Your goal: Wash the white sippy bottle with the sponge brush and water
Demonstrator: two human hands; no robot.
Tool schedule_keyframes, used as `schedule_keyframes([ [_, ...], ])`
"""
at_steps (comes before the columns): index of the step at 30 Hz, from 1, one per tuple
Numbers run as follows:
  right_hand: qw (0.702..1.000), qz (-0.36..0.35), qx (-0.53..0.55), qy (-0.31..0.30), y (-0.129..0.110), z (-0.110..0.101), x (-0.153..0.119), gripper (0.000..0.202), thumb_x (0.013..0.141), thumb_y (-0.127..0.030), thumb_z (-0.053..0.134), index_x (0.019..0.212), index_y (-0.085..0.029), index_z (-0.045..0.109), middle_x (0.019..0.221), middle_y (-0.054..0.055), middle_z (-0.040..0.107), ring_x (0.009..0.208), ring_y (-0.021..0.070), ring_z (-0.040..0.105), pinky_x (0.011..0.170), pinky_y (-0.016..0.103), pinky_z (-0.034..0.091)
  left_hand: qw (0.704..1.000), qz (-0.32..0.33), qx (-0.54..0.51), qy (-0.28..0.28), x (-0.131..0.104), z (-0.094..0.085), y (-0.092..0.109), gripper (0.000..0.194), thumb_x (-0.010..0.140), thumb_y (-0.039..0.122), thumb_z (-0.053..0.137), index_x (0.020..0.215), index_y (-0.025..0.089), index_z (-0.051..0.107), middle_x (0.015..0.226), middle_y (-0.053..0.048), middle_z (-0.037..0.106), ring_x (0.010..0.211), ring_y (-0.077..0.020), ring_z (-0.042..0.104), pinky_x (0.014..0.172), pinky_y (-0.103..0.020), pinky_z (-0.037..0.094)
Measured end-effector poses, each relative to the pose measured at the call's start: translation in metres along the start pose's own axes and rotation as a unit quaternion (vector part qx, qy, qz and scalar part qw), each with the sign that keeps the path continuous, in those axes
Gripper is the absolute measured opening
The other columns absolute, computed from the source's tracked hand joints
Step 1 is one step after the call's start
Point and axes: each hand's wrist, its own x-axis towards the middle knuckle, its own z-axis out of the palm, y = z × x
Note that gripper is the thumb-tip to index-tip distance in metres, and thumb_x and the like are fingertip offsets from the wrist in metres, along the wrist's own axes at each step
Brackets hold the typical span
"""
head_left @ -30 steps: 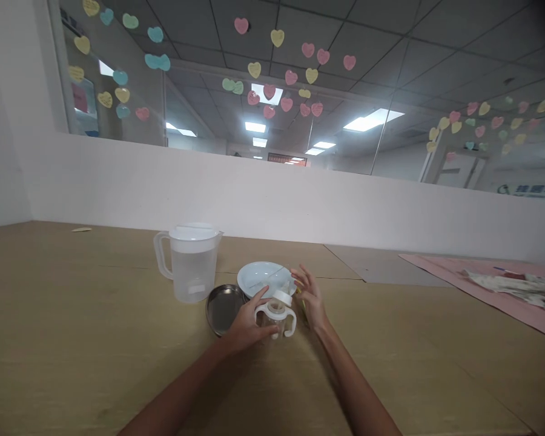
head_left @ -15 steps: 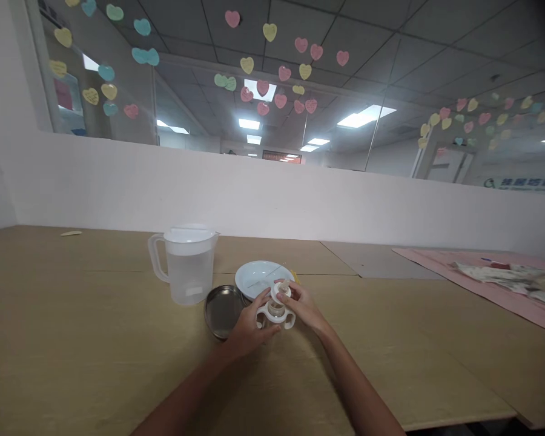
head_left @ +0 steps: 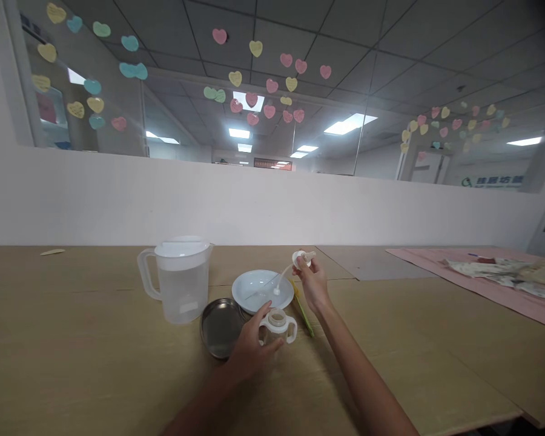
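My left hand (head_left: 257, 342) is wrapped round the left side of a clear bottle (head_left: 277, 327) with white side handles, its top uncovered. Up and to the right, my right hand (head_left: 312, 278) pinches the white bottle cap (head_left: 301, 259) with its clear nipple pointing right. A thin tube (head_left: 284, 277) with a white end piece hangs from the cap over the white bowl (head_left: 243, 297). Just left of my left hand is a round metal tray (head_left: 221, 330). A yellow and green brush-like item (head_left: 305, 315) lies right of the bowl.
A clear lidded pitcher (head_left: 184, 290) holding water stands left of the metal tray. Far right, a pink cloth (head_left: 424, 263) bears papers or cloths (head_left: 490, 275). A small flat piece (head_left: 52, 252) lies at the far left. A white wall (head_left: 236, 209) rises behind the table.
The cap has come off the bottle and moved up and right in my right hand, exposing the tube. My left hand still holds the bottle. The camera view has shifted slightly.
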Motion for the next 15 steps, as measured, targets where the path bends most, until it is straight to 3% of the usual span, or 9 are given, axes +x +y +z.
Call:
schedule_keyframes([
  [3,1.000,0.016,-0.014,0.022,0.021,-0.004,0.004,0.048,0.061,-0.041,0.070,0.102,-0.020,0.057,0.089,0.002,0.058,0.069,0.0110,0.053,0.065,0.026,0.047,1.000,0.004,0.011,-0.008,0.000,0.000,-0.002,0.066,0.068,0.026,0.063,0.129,0.018,0.039,0.128,-0.007,0.050,0.115,-0.0232,0.046,0.096,-0.036,0.039],
  [8,0.993,0.023,-0.115,0.005,0.060,-0.016,0.003,0.049,0.058,-0.045,0.070,0.097,-0.018,0.056,0.091,0.004,0.060,0.080,0.0156,0.055,0.071,0.028,0.046,0.999,0.014,0.029,-0.016,0.001,0.001,-0.004,0.064,0.071,0.029,0.060,0.130,0.020,0.038,0.129,-0.007,0.048,0.116,-0.0229,0.045,0.096,-0.035,0.039],
  [15,0.947,0.008,-0.292,-0.133,0.067,-0.021,-0.007,0.042,0.074,-0.055,0.050,0.093,-0.018,0.057,0.087,0.003,0.062,0.079,0.0156,0.055,0.072,0.027,0.042,0.999,0.026,0.022,-0.002,0.001,0.001,-0.006,0.061,0.070,0.032,0.060,0.128,0.021,0.042,0.128,-0.007,0.049,0.117,-0.0238,0.045,0.095,-0.034,0.039],
])
